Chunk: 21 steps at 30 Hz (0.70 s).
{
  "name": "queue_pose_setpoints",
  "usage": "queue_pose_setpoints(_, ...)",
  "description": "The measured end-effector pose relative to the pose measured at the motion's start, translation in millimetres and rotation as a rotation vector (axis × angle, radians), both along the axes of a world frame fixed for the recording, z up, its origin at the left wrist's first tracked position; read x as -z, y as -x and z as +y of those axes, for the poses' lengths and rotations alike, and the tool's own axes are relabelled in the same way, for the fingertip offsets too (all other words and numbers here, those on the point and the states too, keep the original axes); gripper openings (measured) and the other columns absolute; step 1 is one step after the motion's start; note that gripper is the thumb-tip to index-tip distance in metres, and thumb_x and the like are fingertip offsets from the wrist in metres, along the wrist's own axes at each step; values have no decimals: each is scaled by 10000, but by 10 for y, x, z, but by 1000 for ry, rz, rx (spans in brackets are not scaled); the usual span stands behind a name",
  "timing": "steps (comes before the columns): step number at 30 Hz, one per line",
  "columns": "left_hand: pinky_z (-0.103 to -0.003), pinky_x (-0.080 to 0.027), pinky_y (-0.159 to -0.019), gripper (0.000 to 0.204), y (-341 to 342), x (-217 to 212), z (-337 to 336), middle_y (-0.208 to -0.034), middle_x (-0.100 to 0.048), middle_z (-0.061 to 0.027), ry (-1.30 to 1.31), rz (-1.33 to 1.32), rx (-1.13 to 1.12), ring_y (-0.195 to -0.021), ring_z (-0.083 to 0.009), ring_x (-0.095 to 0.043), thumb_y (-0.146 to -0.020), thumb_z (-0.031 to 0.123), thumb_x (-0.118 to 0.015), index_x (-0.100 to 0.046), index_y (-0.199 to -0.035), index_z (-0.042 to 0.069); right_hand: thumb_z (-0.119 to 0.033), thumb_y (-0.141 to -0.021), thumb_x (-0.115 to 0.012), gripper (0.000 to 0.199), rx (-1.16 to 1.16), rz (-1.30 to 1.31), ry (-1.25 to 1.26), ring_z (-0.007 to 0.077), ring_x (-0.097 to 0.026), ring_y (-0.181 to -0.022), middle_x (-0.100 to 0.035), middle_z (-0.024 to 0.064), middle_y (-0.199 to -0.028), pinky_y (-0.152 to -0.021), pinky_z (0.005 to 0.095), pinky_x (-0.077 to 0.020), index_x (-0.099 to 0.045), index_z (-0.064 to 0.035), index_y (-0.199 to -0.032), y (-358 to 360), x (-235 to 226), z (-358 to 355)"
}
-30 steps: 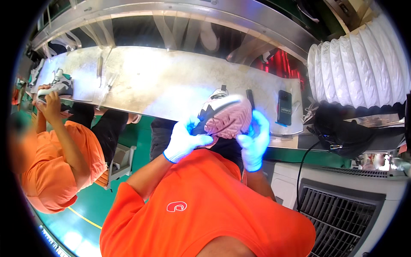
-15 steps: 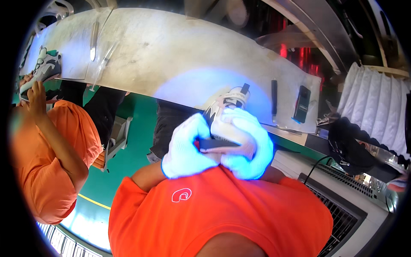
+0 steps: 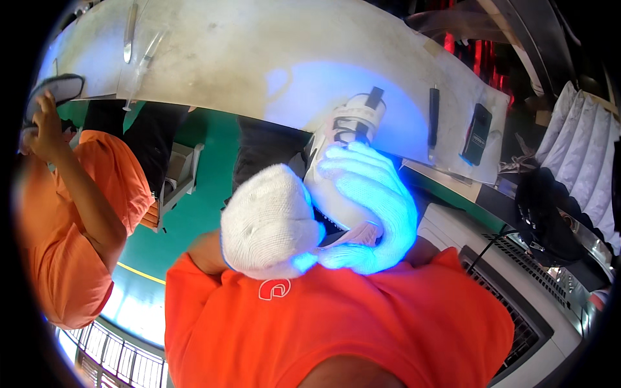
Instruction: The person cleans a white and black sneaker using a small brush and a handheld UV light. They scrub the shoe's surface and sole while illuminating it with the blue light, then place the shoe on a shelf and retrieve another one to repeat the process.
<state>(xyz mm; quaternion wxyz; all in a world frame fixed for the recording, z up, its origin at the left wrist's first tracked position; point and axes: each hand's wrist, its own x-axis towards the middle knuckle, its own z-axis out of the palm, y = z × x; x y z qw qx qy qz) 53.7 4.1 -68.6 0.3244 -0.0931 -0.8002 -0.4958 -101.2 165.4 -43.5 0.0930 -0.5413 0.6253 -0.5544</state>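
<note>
A white and grey sneaker [image 3: 330, 194] with black lacing and a dark heel tab is held in front of my chest, its heel end toward the bench. My right hand [image 3: 375, 200], in a white knit glove lit blue, wraps over the front of its upper, with the fingers curled. At the toe end, my gloved left hand [image 3: 272, 223] is closed against the sole's edge; its fingertips are mostly hidden behind the hand. Between the hands, a dark strip of sole and a pinkish toe edge [image 3: 365, 234] show.
A pale workbench [image 3: 220, 58] runs across ahead, carrying a black pen-like tool [image 3: 433, 119], a dark phone-like device [image 3: 477, 134] and a knife-like tool [image 3: 130, 32]. At left, a co-worker in orange [image 3: 71, 213] holds another shoe [image 3: 61, 89]. A grey-white machine [image 3: 446, 226] stands at right.
My left hand has turned and rolled over, now showing its back and covering the toe's dark strip. The co-worker's shoe has turned to show its sole. My view has shifted slightly.
</note>
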Motion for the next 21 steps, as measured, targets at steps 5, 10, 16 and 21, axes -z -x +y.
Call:
queue_pose_setpoints(5, -429, -542, -689, 303, 380, -207, 41, -831, -625, -81, 28, -10, 116, -754, -341, -640, -639, 131, -831, -739, -927, 119, -427, -800, -976, 727, -49, -13, 43, 449, -762, -1181, -775, 272, -1257, -1093, 560, -549, -739, 63, -1281, 102, 105, 299)
queue_pose_setpoints(10, -423, -548, -668, 263, 530, -184, 207, -813, -620, -76, -18, -139, 261, -766, -318, -673, -665, 121, -861, -645, -814, 131, -380, -796, -976, 691, -47, -66, 37, 447, -759, -1191, -776, 259, -1262, -1101, 561, -545, -737, 50, -1282, 99, 94, 460)
queue_pose_setpoints(16, -417, -557, -675, 380, 479, -62, 411, -819, -618, -94, -239, -251, 155, -756, -333, -679, -685, 211, -968, -649, -875, 130, -322, -792, -977, 653, -50, -107, 40, 443, -755, -1203, -777, 244, -1268, -1111, 563, -541, -734, 36, -1282, 79, 105, 542)
queue_pose_setpoints(21, -426, -569, -704, 442, 463, -166, 327, -861, -618, -107, -159, -331, 139, -783, -350, -684, -662, 231, -988, -638, -910, 125, -274, -788, -977, 626, -42, -150, 11, 440, -752, -1213, -778, 231, -1273, -1120, 564, -537, -732, 23, -1282, 27, 63, 623)
